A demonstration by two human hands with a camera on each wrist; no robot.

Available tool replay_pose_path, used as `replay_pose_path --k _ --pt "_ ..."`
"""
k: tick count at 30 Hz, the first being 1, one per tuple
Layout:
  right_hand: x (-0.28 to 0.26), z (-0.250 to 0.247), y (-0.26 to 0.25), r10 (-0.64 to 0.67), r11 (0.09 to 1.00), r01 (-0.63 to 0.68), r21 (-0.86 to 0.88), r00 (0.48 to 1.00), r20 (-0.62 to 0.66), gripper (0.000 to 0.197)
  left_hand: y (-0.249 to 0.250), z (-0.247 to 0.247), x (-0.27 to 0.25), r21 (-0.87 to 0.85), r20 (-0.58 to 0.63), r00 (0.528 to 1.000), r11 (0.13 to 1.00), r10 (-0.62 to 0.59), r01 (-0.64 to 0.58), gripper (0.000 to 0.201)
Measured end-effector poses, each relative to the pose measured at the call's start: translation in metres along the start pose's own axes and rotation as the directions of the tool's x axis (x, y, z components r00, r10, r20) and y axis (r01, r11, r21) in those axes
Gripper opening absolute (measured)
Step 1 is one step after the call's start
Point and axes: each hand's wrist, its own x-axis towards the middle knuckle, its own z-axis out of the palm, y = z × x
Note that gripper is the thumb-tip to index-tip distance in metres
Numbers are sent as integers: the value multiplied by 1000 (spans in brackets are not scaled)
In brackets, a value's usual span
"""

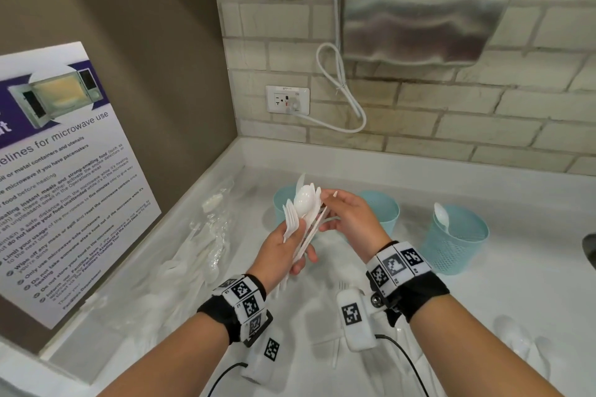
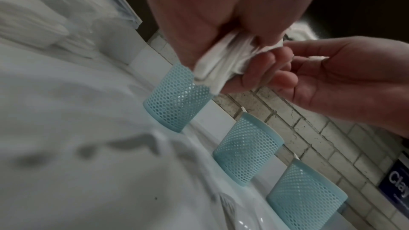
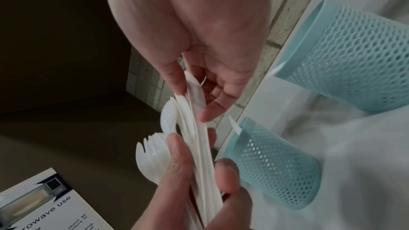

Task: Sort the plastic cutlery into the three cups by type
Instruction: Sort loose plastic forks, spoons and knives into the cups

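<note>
**Bundle of cutlery up in both hands, business ends pointing away**

We've got a fistful of white plastic cutlery [image 1: 301,219] held above the counter [image 1: 483,316], in front of the left cup [image 1: 280,208]. Our left hand [image 1: 283,251] is wrapped round the handles; the long axis runs up and away toward the tiled wall [image 1: 451,126], fork tines and spoon bowls on top. Our right hand [image 1: 350,219] pinches one piece near the upper end. The middle cup [image 1: 385,211] and right cup [image 1: 456,240] sit alongside, a spoon [image 1: 440,216] standing in the right one. More cutlery lies scattered on the counter.
</note>
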Motion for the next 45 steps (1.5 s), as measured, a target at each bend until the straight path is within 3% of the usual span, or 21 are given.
replay_pose_path --k 3,7,15,19,23,25,27,29,31,34,37,39,41,43,45 --pt "-1 1 3 1 1000 -1 -5 1000 -32 16 -1 -2 1 -18 -33 999 999 -30 30 37" --pt "-3 6 11 -23 1000 24 17 998 -67 11 -1 -1 2 -15 -59 998 1000 -20 19 30" --pt "-4 18 25 -10 954 22 -299 999 42 22 7 1 6 -58 -70 997 998 -11 7 22" --pt "19 18 -4 -147 927 132 -352 989 -16 19 15 -10 16 -106 -135 990 994 -26 12 11" --pt "50 11 -35 -370 887 282 -366 908 -197 22 18 -26 22 -42 -198 980 999 1 -10 12" --pt "62 11 -32 -407 860 298 -414 890 -205 21 16 -29 23 10 -207 978 999 39 -37 12" --pt "76 13 -14 -326 845 225 -486 936 -135 22 12 -29 23 71 -216 973 995 83 -69 13" --pt "86 14 7 -165 842 89 -533 981 -97 22 9 -28 23 89 -222 969 992 106 -88 14" --pt "88 13 17 -56 842 1 -539 995 -85 22 8 -25 21 77 -225 967 992 116 -101 14" --pt "74 12 11 -19 816 -24 -577 997 -68 35 7 -23 21 127 -242 961 986 132 -104 10" --pt "53 13 -1 -104 754 -8 -656 986 -131 50 5 -22 25 168 -256 956 980 143 -102 9" --pt "34 19 -10 -171 820 68 -569 977 -131 46 6 -19 27 182 -256 955 978 149 -104 13" --pt "18 26 -13 -211 922 162 -353 972 -106 35 9 -14 30 189 -263 951 975 162 -114 13" --pt "3 31 -10 -179 964 164 -211 982 -55 28 12 -8 32 216 -262 948 968 184 -128 14" --pt "-5 32 -4 -148 966 136 -219 988 -36 29 14 -3 33 241 -249 946 959 209 -149 15"
